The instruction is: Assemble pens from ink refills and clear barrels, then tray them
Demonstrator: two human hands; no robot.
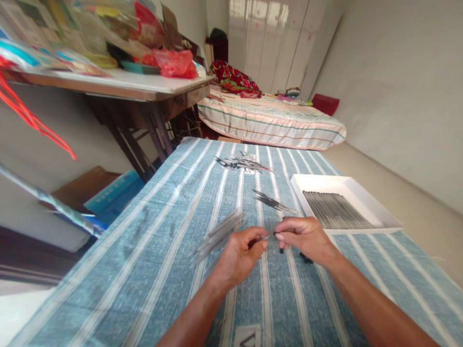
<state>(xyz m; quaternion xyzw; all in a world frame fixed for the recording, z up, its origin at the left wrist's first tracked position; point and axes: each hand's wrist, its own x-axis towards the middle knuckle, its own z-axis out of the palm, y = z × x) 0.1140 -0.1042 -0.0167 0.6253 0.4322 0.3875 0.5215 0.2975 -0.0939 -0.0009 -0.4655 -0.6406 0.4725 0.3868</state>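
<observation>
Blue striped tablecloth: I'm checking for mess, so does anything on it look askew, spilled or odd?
The far pile of thin pieces lies jumbled, unlike the neat row in the white box. Dark smudges show at left on the cloth; whether stains or shadows, I cannot tell.

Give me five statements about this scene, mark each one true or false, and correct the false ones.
1. A shallow rectangular white box sits on the blue cloth with white stripes. True.
2. The box holds bright red rods. False: it holds a row of thin dark rods.
3. The right hand pinches a small black piece. True.
4. The left hand is inside the box. False: it is over the cloth, outside the box and near the right hand.
5. A crumpled red plastic bag lies on the white-topped table with a brown edge. True.
</observation>
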